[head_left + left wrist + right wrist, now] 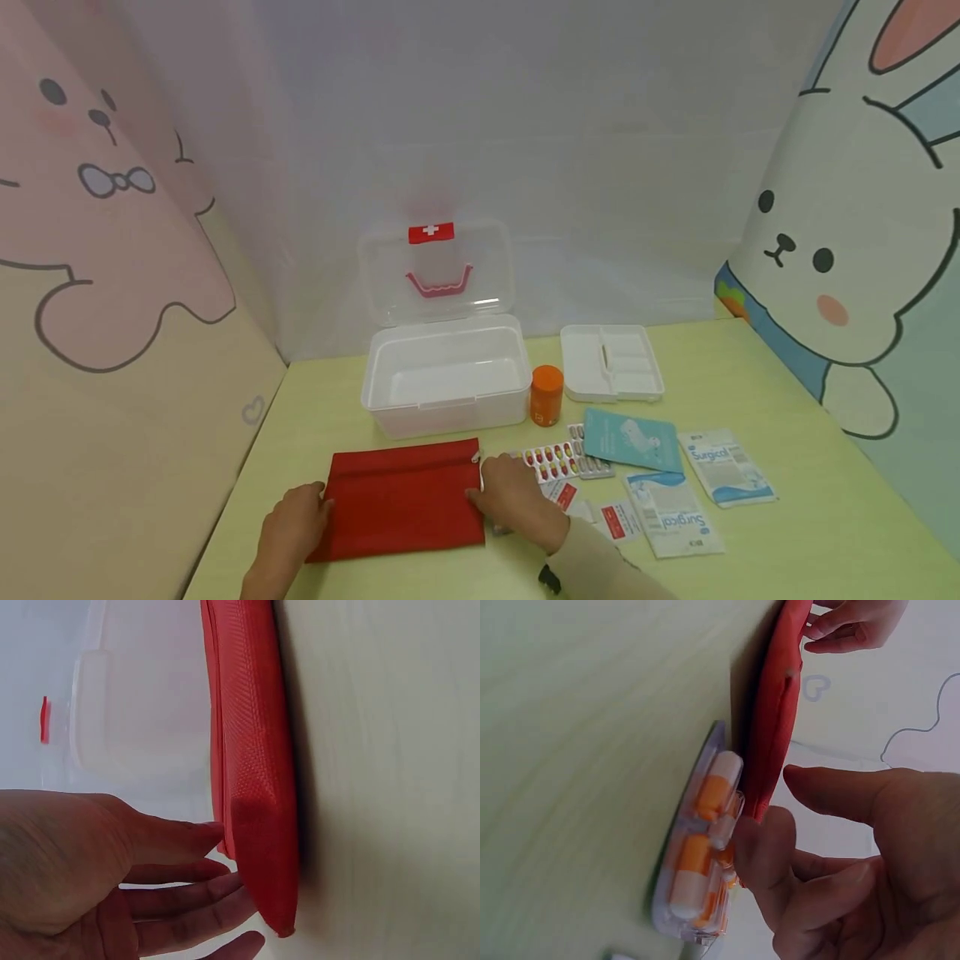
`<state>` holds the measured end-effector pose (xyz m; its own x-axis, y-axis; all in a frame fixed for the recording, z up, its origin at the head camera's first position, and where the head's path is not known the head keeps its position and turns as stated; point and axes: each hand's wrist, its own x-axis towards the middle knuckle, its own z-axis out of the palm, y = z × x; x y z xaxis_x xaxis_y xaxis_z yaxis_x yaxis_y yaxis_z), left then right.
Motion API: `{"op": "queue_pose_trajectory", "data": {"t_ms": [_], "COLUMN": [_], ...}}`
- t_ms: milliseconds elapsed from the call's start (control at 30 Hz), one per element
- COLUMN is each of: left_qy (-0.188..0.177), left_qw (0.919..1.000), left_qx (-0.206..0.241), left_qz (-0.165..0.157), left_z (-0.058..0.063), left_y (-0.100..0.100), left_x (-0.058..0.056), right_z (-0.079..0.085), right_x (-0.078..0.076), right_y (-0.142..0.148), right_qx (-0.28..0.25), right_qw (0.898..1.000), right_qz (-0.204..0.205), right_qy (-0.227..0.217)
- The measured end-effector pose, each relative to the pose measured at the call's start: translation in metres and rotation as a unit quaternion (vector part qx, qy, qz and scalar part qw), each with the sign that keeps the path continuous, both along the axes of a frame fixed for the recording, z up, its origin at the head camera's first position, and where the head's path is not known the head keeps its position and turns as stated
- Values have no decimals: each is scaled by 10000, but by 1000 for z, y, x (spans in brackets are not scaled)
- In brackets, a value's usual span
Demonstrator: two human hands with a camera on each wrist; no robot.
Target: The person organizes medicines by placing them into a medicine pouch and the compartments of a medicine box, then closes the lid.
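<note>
The pouch (405, 504) lies lengthwise between the left hand (291, 521) and right hand (517, 497) — left touches one end, pinching or not I cannot tell; right, grip wide, is at the other.

Room over pale yellow tabletop (757, 396), far right. White rectangular plastic box (453, 423) reachable from above; raised clear lid (487, 279) bars rear, orange cylindrical bottle (546, 397) right. Silver-edged blister packs (551, 461) crowd red fabric pouch's (408, 510) right edge.

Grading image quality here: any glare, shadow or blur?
Head view: glints on the clear lid, print on the orange bottle too small to read; left wrist: soft shadow on the table along the red pouch; right wrist: capsule blister pack slightly blurred.
</note>
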<state>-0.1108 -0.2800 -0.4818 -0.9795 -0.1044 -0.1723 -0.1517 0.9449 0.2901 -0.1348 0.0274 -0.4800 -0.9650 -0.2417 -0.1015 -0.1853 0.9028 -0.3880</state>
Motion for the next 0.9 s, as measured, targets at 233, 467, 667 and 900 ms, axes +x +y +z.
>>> {"op": "queue_pose_trajectory", "data": {"t_ms": [233,467,667,900], "left_qy": [120,149,243,284], "left_qw": [9999,9996,9992,9985], "left_qx": [98,239,322,466], "left_qz": [5,46,56,73], "left_z": [-6,-13,-14,-11], "left_y": [-2,-2,-3,-5], "left_x": [-5,-10,-8,-4], "right_z": [-2,-2,-2,-3], "right_x": [-1,-2,-2,-3], "right_y": [-2,-3,-2,-3], "right_qx": [-104,-349,-527,-436], "right_qw": [9999,9992,9985,9990], "right_qz": [35,30,-47,-66], "right_qy": [1,-168,-162,44]}}
